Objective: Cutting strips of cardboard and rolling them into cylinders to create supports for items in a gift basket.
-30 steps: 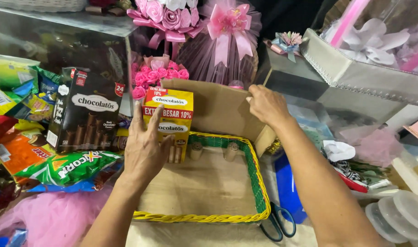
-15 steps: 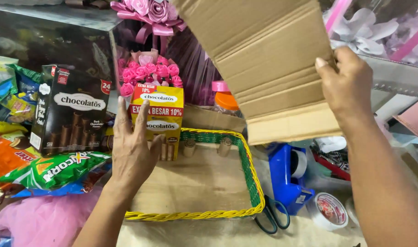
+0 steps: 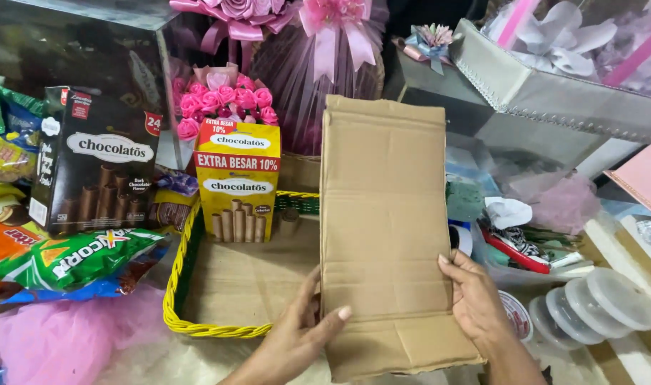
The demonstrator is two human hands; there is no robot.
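Both my hands hold a folded brown cardboard sheet (image 3: 386, 228) upright over the right half of a yellow wicker tray (image 3: 176, 292) with a green inner rim. My left hand (image 3: 297, 342) grips the sheet's lower left edge, thumb on its front. My right hand (image 3: 472, 299) clasps its right edge. A yellow wafer-roll box (image 3: 236, 182) stands inside the tray at its far end, left of the cardboard. The tray's right side and part of its brown lining are hidden behind the sheet.
A dark wafer-roll box (image 3: 94, 164) and green and orange snack bags (image 3: 69, 253) lie left of the tray. Pink fabric roses (image 3: 222, 100) and a pink-bowed bouquet (image 3: 332, 50) stand behind. Silver gift boxes (image 3: 546, 93), round plastic lids (image 3: 596, 299) and tape sit at right. Pink tulle (image 3: 62, 339) lies front left.
My left hand left the yellow box and took the cardboard's lower edge. The sheet came down from high at the right to upright in front of me, over the tray.
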